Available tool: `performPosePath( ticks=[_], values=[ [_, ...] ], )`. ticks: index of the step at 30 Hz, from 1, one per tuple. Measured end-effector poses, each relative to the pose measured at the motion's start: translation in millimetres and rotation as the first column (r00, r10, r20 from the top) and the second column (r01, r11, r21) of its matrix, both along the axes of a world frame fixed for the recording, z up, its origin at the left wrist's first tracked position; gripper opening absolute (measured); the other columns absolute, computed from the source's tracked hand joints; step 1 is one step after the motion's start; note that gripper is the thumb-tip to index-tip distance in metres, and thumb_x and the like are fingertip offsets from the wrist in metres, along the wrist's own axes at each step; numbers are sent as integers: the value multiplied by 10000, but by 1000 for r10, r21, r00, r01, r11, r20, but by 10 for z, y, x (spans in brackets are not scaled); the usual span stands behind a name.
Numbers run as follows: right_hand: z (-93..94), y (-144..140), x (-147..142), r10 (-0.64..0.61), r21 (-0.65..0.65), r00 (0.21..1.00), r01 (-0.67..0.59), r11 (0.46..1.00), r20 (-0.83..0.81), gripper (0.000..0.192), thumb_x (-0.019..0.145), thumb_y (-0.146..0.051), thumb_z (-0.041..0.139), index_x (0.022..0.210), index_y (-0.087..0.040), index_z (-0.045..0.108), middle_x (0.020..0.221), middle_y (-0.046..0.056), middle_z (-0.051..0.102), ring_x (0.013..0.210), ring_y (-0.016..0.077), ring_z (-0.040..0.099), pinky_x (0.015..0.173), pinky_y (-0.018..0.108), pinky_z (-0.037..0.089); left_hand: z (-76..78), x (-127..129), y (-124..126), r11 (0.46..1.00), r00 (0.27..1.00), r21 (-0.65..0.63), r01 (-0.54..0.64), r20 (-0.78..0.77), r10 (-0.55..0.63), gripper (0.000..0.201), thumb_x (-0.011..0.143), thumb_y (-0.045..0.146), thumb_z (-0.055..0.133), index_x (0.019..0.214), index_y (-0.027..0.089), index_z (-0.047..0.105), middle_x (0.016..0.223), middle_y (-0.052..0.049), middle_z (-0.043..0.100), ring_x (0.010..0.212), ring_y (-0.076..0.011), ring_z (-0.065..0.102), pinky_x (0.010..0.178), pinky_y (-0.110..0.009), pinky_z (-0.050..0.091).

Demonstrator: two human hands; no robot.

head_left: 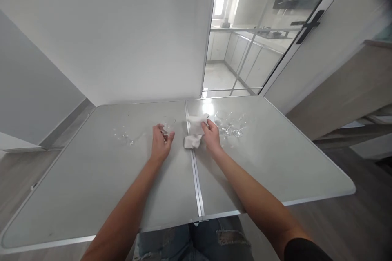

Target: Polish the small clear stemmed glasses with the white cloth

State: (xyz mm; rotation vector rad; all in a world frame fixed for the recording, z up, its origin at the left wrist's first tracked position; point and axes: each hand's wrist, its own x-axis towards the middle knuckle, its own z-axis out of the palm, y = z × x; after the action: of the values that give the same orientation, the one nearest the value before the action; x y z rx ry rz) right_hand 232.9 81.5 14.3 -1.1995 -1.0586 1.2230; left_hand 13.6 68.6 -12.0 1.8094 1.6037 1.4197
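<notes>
My left hand [161,142] has its fingers wrapped round a clear glass [169,123], its rim facing up. Between finger and thumb, my right hand [211,135] pinches a white cloth [196,121] just right of that glass. Below it, over the table's seam, lies a crumpled white bundle [192,142]; I cannot tell whether it is part of the same cloth. Several clear stemmed glasses [226,128] stand close together to the right of my right hand. Off to the left, another clear glass [125,137] seems to lie on its side, its outline faint.
The pale folding table [101,187] has a metal seam [196,183] down its middle and a metal edge all round. A white wall [137,40] rises behind it. At the back right is a glazed door [245,49] with a black handle [310,27].
</notes>
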Motion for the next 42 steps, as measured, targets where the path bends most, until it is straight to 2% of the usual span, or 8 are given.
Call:
performPosePath(
  ticks=[3, 6, 11, 19, 24, 27, 35, 42],
  values=[
    [50, -96, -85, -144, 186, 980, 117, 976, 137, 329, 900, -562, 521, 812, -250, 467, 719, -8, 411, 724, 171, 400, 652, 281, 384, -8, -1, -6, 997, 990, 40, 67, -125, -62, 380, 905, 460, 617, 1192, 212, 581, 1019, -66, 581, 681, -134, 548, 676, -274, 465],
    [54, -176, -155, -44, 219, 970, -10, 976, 241, 348, 912, -579, 501, 802, -252, 460, 698, -7, 358, 687, 176, 360, 635, 293, 342, -23, -4, -12, 996, 980, 51, 72, -191, -61, 420, 819, 508, 728, 1139, 243, 671, 999, -64, 642, 608, -115, 529, 634, -253, 436],
    [4, -209, -157, 38, 253, 953, -118, 960, 300, 267, 909, -520, 526, 976, -262, 515, 838, 32, 496, 806, 212, 464, 706, 313, 379, -68, -18, 10, 996, 977, 45, 76, -205, -65, 462, 717, 547, 813, 1103, 300, 753, 1041, -78, 720, 558, -106, 528, 610, -255, 400],
    [-18, -159, -101, 420, 134, 907, -420, 897, 29, 596, 806, -547, 673, 1278, -296, 407, 801, -18, 571, 714, 177, 507, 680, 296, 434, -52, -5, 5, 984, 980, -72, 160, -108, -167, 524, 597, 564, 882, 1053, 328, 779, 1017, -82, 748, 714, -186, 651, 662, -267, 442],
    [4, -127, -117, 375, 97, 914, -364, 926, -153, 651, 813, -563, 654, 1359, -319, 397, 777, -21, 611, 682, 181, 540, 665, 295, 441, -70, -30, 47, 996, 982, 39, 84, -174, -76, 428, 633, 568, 868, 957, 301, 784, 946, -92, 725, 864, -241, 670, 760, -310, 479],
    [-36, -120, -111, 340, 95, 920, -328, 940, -193, 571, 852, -544, 598, 1336, -323, 392, 769, -19, 608, 675, 187, 541, 656, 302, 441, -116, -42, 79, 993, 976, 58, 103, -200, -89, 429, 657, 627, 826, 878, 265, 767, 818, -72, 701, 774, -216, 644, 710, -303, 466],
    [0, -75, 114, 293, 311, 828, -472, 825, 478, 349, 777, -242, 542, 1123, -258, 585, 930, 42, 585, 904, 235, 504, 879, 374, 414, -197, -60, 75, 989, 969, 11, 146, -205, -141, 446, 712, 658, 766, 653, 223, 685, 579, -6, 594, 562, -136, 520, 597, -268, 374],
    [-94, -104, -3, 469, 220, 882, -468, 856, 50, 311, 853, -278, 459, 1146, -301, 359, 683, -61, 468, 567, 150, 378, 577, 264, 328, -188, -69, 93, 971, 968, 191, 141, -234, -95, 521, 712, 711, 730, 636, 201, 648, 544, 6, 562, 538, -119, 499, 558, -255, 361]
  ],
)
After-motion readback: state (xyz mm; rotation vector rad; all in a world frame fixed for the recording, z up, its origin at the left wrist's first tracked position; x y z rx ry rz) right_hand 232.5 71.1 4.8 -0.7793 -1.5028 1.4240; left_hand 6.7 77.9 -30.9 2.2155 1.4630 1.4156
